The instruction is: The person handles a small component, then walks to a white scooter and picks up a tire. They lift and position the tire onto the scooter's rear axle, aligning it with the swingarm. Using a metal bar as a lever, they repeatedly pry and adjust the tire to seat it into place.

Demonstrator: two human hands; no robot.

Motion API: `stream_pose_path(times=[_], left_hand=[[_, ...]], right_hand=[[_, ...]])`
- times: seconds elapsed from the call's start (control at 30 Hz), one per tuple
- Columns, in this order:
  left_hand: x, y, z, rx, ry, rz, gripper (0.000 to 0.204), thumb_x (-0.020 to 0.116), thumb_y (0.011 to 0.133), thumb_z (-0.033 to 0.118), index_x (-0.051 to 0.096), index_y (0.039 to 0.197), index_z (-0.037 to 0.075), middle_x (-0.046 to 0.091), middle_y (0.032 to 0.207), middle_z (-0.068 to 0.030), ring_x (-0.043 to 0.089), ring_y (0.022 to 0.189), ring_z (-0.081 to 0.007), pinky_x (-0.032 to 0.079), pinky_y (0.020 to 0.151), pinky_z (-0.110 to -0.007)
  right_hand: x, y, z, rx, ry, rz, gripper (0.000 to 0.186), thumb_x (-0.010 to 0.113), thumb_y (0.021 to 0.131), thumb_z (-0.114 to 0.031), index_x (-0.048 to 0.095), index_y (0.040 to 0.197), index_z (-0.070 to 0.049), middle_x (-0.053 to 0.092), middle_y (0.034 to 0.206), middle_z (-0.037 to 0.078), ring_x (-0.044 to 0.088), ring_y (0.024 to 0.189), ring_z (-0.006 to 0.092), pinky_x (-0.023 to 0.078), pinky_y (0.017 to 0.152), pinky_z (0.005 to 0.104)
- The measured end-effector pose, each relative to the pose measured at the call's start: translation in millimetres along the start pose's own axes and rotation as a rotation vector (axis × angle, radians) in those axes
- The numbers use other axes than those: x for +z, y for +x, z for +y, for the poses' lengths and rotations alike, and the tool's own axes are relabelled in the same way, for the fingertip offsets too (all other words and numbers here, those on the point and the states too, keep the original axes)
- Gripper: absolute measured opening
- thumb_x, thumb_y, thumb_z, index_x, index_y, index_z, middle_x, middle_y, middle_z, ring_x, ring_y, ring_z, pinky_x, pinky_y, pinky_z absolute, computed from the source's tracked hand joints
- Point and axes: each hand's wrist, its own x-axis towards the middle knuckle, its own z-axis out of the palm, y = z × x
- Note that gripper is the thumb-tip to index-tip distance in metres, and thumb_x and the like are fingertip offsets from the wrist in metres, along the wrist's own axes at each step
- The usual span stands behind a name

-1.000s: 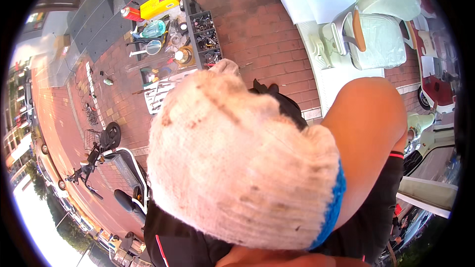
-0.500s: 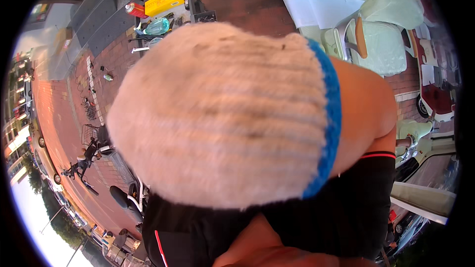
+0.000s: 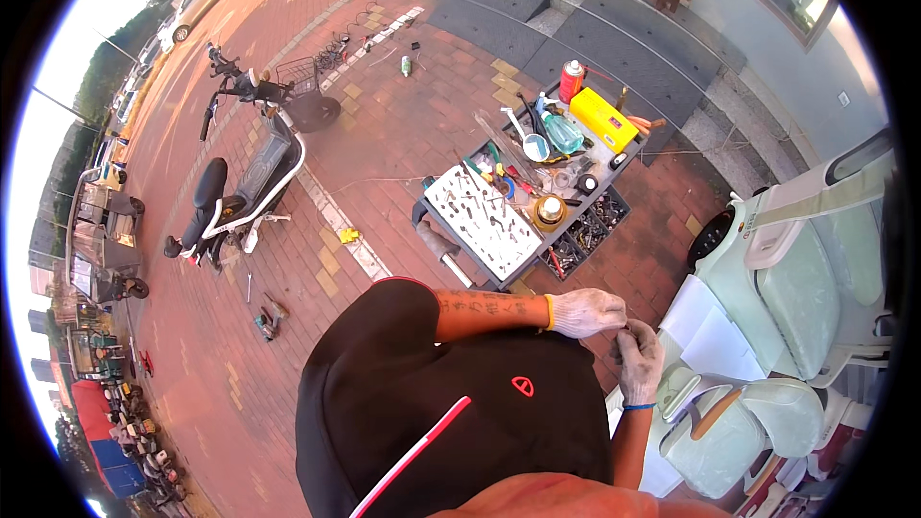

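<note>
Both my hands wear whitish knit work gloves and meet in front of my black shirt, right of centre. My left hand, with a yellow cuff, points right, its fingers curled closed at the tips. Just below and right of it is my right hand, blue-cuffed and smudged grey, its bent fingers drawn together. The fingertips come together, and whatever may be between them is too small to make out. Nearest to the hands are the tool cart ahead and white sheets beside the pale-green car interior.
On the cart are a white board of small parts, a golden-lidded jar, a spray bottle, a red can and a yellow box. A scooter stands left. A plastic-covered seat and car door are right.
My blue-cuffed right glove, which filled the view close up, has dropped to meet my left hand. The view has turned, bringing the cart and scooter into fuller sight.
</note>
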Motion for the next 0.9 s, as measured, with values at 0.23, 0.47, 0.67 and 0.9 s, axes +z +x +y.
stream_pose_path(times=[0.23, 0.47, 0.67, 0.9], left_hand=[[6.0, 13.7, -11.4, -0.131, -0.204, -0.160, 0.017, 0.063, 0.092, 0.013, 0.064, 0.104, 0.002, 0.065, 0.103, -0.0142, 0.067, 0.097, -0.0378, 0.055, 0.083, -0.046], [-6.0, 16.0, 6.8, 0.014, 0.083, -0.134, 0.015, 0.063, 0.092, 0.016, 0.063, 0.099, 0.004, 0.063, 0.098, -0.0134, 0.069, 0.090, -0.0343, 0.058, 0.072, -0.044], [-14.7, 9.8, -7.6, -0.052, -0.144, -0.156, 0.017, 0.070, 0.084, 0.003, 0.061, 0.099, 0.001, 0.062, 0.095, -0.0144, 0.069, 0.088, -0.0311, 0.058, 0.073, -0.040], [-18.1, 21.2, 7.2, 0.047, -0.046, -0.110, 0.014, 0.064, 0.085, 0.004, 0.063, 0.098, -0.001, 0.063, 0.097, -0.0143, 0.067, 0.088, -0.0344, 0.057, 0.073, -0.043]], right_hand=[[-1.8, 6.4, 3.2, -0.504, -0.404, 0.144, 0.019, 0.067, 0.098, -0.015, 0.070, 0.111, -0.001, 0.073, 0.093, 0.011, 0.071, 0.084, 0.0198, 0.056, 0.072, 0.0353], [-8.0, -1.0, 27.1, 0.164, 0.240, 0.059, 0.030, 0.062, 0.104, -0.025, 0.067, 0.120, 0.000, 0.070, 0.087, 0.006, 0.064, 0.066, 0.0135, 0.056, 0.061, 0.0293], [8.3, 5.6, 9.4, -0.369, -0.230, 0.123, 0.028, 0.074, 0.091, -0.012, 0.071, 0.116, 0.000, 0.075, 0.101, 0.014, 0.074, 0.091, 0.0288, 0.059, 0.081, 0.0391], [-6.5, -1.2, 2.6, -0.326, -0.335, 0.086, 0.032, 0.068, 0.102, -0.027, 0.067, 0.116, 0.002, 0.073, 0.094, 0.010, 0.070, 0.083, 0.0169, 0.055, 0.069, 0.0330]])
